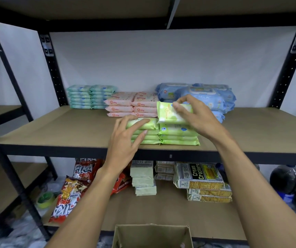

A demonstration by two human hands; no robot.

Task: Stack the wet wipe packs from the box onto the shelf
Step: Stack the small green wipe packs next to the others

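Observation:
Two stacks of green wet wipe packs stand side by side near the front edge of the brown shelf (54, 129). My left hand (125, 138) rests with straight fingers on the top and front of the left green stack (152, 135). My right hand (195, 115) grips a green pack (167, 113), tilted, just above the right green stack (179, 136). The cardboard box (152, 235) stands open at the bottom centre; its inside is mostly hidden.
Behind the green stacks stand teal packs (90, 96), pink packs (131, 104) and blue packs (206, 95). Black shelf posts (54, 68) flank the shelf. The lower shelf carries snack bags (72, 190), cracker packs (201, 179) and a dark bottle (285, 179).

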